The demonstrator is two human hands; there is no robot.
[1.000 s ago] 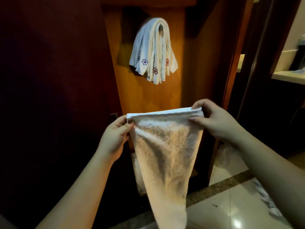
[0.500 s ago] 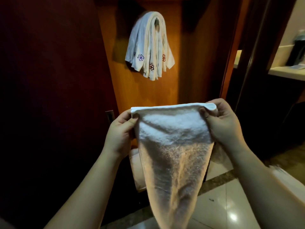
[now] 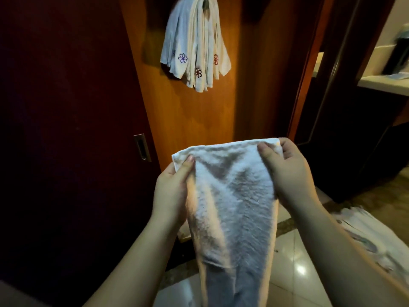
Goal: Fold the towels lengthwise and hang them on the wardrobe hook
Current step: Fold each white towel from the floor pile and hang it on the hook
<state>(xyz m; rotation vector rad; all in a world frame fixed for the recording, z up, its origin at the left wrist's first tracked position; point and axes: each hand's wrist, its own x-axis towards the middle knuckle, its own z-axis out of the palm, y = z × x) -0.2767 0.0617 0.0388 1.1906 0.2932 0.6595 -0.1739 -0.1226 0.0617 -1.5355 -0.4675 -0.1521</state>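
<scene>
A white terry towel (image 3: pixel 232 209) hangs folded in front of me, its top edge level and its tail dropping past the bottom of the view. My left hand (image 3: pixel 172 189) pinches the top left corner, thumb on the near face. My right hand (image 3: pixel 287 171) grips the top right corner with its fingers curled over the edge. Above, several white towels with small embroidered flowers (image 3: pixel 194 45) hang bunched over the wardrobe hook (image 3: pixel 205 1) on the orange wooden panel (image 3: pixel 199 116).
A dark sliding wardrobe door with a recessed metal handle (image 3: pixel 141 147) fills the left. A dark doorway and a pale counter (image 3: pixel 385 83) lie to the right. Glossy floor tiles (image 3: pixel 294 269) spread below, with a pile of white cloth (image 3: pixel 376 238) at the lower right.
My hands have drawn closer together and lower, narrowing the towel's top edge. The view has tilted down and closer, so the hung towels sit higher in the frame.
</scene>
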